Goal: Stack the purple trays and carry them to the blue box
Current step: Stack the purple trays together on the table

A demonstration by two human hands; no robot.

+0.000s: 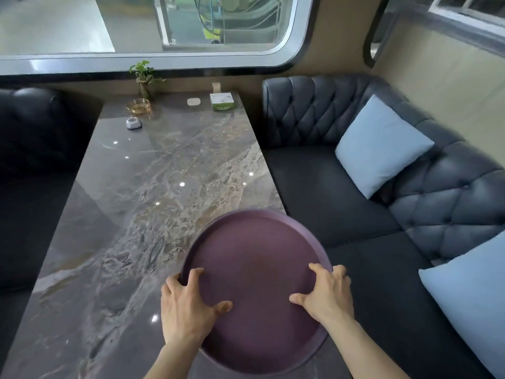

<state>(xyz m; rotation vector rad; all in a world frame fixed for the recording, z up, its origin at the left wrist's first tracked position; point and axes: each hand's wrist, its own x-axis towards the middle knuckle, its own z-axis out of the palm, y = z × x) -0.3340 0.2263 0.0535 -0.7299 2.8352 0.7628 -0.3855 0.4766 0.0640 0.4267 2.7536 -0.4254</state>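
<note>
Two hands gripping the purple trays (254, 258)
left hand (181, 302), right hand (328, 294) clamp opposite rims; keep it level leaving the table (142, 201)

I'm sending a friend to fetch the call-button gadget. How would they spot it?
On the marble table, look at the far end near the amber glass ashtray. Just in front sits the small white-and-grey puck, the only domed item there.

Tray (254, 269) on table's (153, 187) near right corner — sofa (341, 209) right, plant (143, 77) behind
</note>
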